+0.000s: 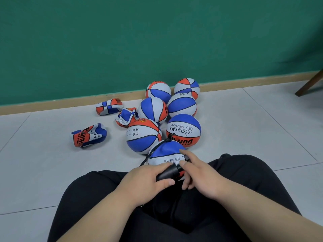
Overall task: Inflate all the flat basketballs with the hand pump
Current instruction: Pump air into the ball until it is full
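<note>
The person wears black trousers (97,198) of a plain, matte cloth, with soft folds gathered between the two legs. Over the trousers, both forearms are bare down to the left hand (145,179) and the right hand (201,177), whose nails are cut short.

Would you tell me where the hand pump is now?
In the head view, the hand pump lies low at centre, gripped by the left hand, with the right hand at its other end, against the nearest basketball.
</note>
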